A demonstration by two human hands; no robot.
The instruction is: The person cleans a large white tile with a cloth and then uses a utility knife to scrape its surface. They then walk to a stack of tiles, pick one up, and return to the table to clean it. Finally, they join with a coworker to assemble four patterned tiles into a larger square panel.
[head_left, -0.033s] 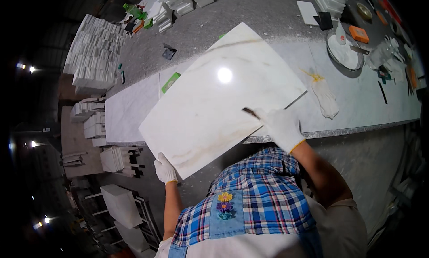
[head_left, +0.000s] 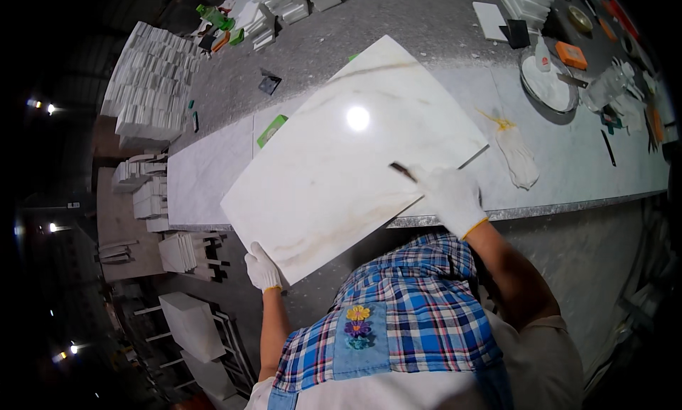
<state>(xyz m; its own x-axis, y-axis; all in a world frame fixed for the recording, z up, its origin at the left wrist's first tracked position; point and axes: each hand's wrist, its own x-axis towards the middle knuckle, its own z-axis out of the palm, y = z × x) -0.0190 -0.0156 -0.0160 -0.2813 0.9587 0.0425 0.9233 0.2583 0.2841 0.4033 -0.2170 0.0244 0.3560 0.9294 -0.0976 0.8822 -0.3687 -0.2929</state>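
Note:
A large white marble slab (head_left: pixel 348 161) with faint tan veins lies askew on the grey workbench (head_left: pixel 582 168), its near corner hanging over the front edge. My left hand (head_left: pixel 263 268), in a white glove, grips the slab's overhanging lower edge from below. My right hand (head_left: pixel 451 197), also gloved, rests on the slab near its right edge and holds a thin dark tool (head_left: pixel 403 171) whose tip touches the polished surface. My checked shirt fills the lower middle of the view.
A spare white glove (head_left: pixel 517 154) lies on the bench beside a yellow smear. A round white dish (head_left: pixel 547 83), an orange block (head_left: pixel 572 53) and small tools crowd the far right. Stacks of white tiles (head_left: pixel 149 83) stand at left, more slabs (head_left: pixel 192 325) on racks below.

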